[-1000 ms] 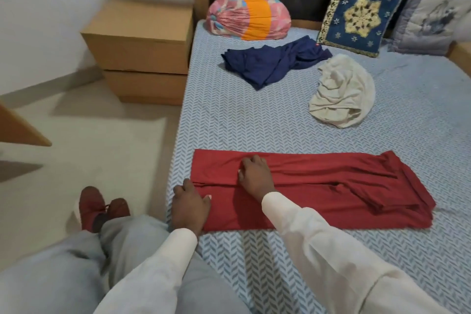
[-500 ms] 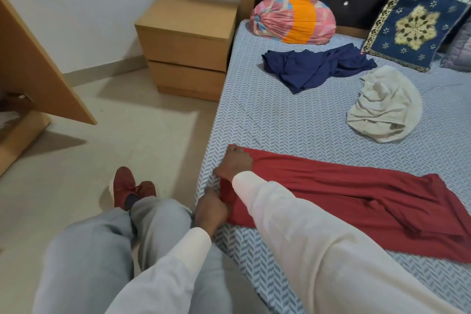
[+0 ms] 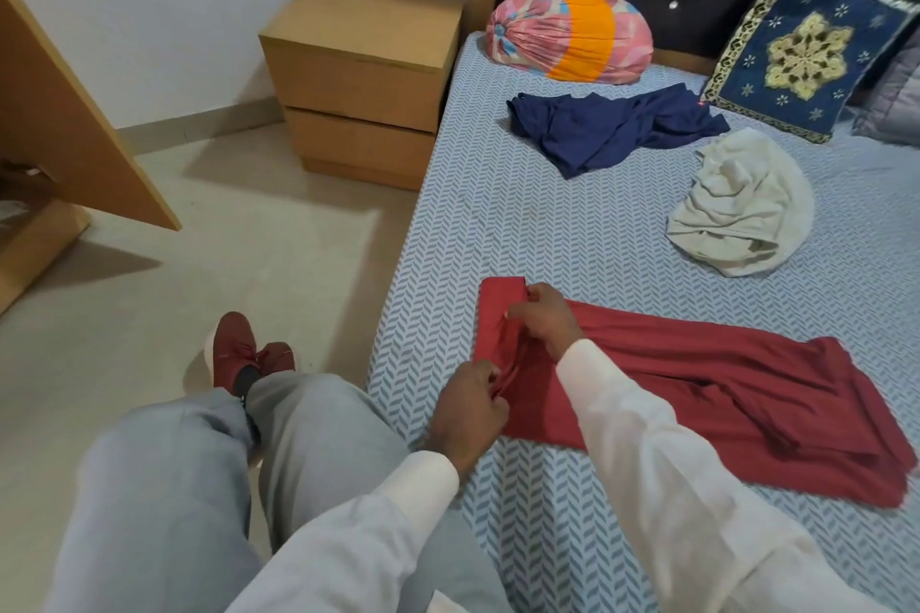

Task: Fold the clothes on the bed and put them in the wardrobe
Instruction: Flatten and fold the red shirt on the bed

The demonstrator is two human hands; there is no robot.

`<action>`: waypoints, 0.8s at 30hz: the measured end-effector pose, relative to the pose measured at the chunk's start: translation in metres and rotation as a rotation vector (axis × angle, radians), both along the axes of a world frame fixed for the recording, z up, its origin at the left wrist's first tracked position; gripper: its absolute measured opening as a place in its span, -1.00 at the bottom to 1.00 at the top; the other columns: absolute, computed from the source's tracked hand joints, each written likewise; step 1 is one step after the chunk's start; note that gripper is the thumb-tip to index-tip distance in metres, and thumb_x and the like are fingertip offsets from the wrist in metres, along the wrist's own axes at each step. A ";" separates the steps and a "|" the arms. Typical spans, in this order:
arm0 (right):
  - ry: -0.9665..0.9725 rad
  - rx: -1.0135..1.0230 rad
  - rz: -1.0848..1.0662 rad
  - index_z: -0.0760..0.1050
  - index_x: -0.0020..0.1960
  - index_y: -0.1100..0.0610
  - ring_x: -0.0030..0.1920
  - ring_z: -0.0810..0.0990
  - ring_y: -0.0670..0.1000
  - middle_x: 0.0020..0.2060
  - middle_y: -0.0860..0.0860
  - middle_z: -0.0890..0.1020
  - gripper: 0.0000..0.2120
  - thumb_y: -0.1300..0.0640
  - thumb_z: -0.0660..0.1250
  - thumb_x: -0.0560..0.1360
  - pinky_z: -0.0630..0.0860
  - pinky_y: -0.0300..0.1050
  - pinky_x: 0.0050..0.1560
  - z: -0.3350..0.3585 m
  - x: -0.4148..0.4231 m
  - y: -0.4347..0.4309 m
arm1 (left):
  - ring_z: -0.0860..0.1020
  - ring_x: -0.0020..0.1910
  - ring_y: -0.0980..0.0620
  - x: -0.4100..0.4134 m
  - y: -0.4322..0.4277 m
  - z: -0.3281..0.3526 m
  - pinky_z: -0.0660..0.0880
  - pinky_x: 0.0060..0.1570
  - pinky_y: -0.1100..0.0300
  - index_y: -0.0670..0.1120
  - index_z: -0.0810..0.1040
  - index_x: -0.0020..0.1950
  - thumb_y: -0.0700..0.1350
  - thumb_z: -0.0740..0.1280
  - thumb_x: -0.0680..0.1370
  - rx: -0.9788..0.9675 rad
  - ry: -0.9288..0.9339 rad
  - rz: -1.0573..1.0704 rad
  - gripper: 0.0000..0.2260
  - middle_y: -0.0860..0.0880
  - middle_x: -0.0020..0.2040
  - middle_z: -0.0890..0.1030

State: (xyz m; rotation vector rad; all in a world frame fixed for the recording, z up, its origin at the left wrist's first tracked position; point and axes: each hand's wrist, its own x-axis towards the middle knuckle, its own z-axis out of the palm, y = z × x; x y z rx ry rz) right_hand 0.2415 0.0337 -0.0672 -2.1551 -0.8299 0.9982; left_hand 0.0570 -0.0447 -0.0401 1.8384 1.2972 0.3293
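A long red garment (image 3: 722,393) lies folded lengthwise across the near part of the bed (image 3: 522,234). My left hand (image 3: 470,406) pinches its near left corner at the bed's edge. My right hand (image 3: 545,321) grips the far left end, lifting a fold of the cloth. A crumpled navy garment (image 3: 607,124) lies farther up the bed. A bunched cream garment (image 3: 742,209) rests to its right.
A wooden bedside cabinet (image 3: 363,80) stands left of the bed. An open wooden wardrobe door (image 3: 74,129) juts in at the left. A pink and orange bolster (image 3: 567,35) and a blue cushion (image 3: 806,50) lean on the dark headboard. My legs and red shoe (image 3: 234,348) are over the floor.
The view has swung left and closer. My right hand moved from the garment's middle to its left end, and both hands now hold that end, with the cloth raised there.
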 end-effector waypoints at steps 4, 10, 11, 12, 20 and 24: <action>-0.174 0.013 0.129 0.49 0.00 0.13 -0.21 0.55 0.00 -0.25 -0.03 0.59 -0.63 0.19 0.55 0.26 0.42 -0.20 -0.23 0.009 -0.001 -0.008 | 0.50 0.12 -0.09 0.010 -0.007 -0.014 0.44 0.15 0.09 -0.14 0.50 0.25 -0.09 0.34 0.50 0.017 0.104 -0.199 -0.67 -0.12 0.14 0.48; -0.270 -0.036 0.211 0.29 0.38 0.14 -0.02 0.61 0.13 -0.14 0.08 0.59 -0.33 0.18 0.53 0.37 0.42 -0.14 -0.09 0.017 -0.006 -0.011 | 0.46 0.12 -0.02 0.003 -0.007 -0.023 0.43 0.14 0.10 -0.13 0.47 0.35 0.10 0.26 0.59 0.001 0.091 -0.315 -0.58 -0.07 0.16 0.44; -0.329 -0.068 0.226 0.28 0.39 0.14 0.04 0.60 0.15 -0.08 0.09 0.58 -0.31 0.13 0.53 0.37 0.43 -0.11 -0.07 0.020 -0.006 -0.013 | 0.47 0.13 -0.03 0.001 -0.007 -0.022 0.44 0.16 0.09 -0.12 0.45 0.38 0.07 0.23 0.62 -0.011 0.080 -0.324 -0.60 -0.08 0.18 0.43; -0.411 -0.095 0.236 0.27 0.39 0.13 0.09 0.58 0.17 0.00 0.12 0.57 -0.30 0.09 0.53 0.37 0.45 -0.05 -0.03 0.024 -0.005 -0.015 | 0.48 0.14 -0.04 0.000 -0.007 -0.022 0.44 0.17 0.07 -0.12 0.44 0.41 0.03 0.21 0.63 -0.011 0.076 -0.335 -0.61 -0.08 0.20 0.43; -0.462 0.101 0.757 0.51 0.30 0.21 0.12 0.50 0.15 -0.01 0.15 0.62 -0.62 0.24 0.39 0.48 0.41 -0.01 0.22 0.014 -0.020 -0.005 | 0.51 0.19 -0.13 -0.003 0.002 -0.022 0.48 0.16 0.03 -0.01 0.16 0.54 -0.05 0.33 0.54 0.051 0.209 -0.217 -0.39 -0.08 0.36 0.31; -0.544 -0.030 0.535 0.49 0.23 0.24 0.23 0.44 0.23 0.09 0.23 0.55 -0.70 0.16 0.28 0.53 0.36 0.05 0.31 0.000 -0.018 0.015 | 0.55 0.08 -0.15 -0.010 0.000 -0.023 0.53 0.01 -0.02 -0.02 0.23 0.38 0.13 0.43 0.45 0.048 0.262 -0.014 -0.38 -0.07 0.22 0.39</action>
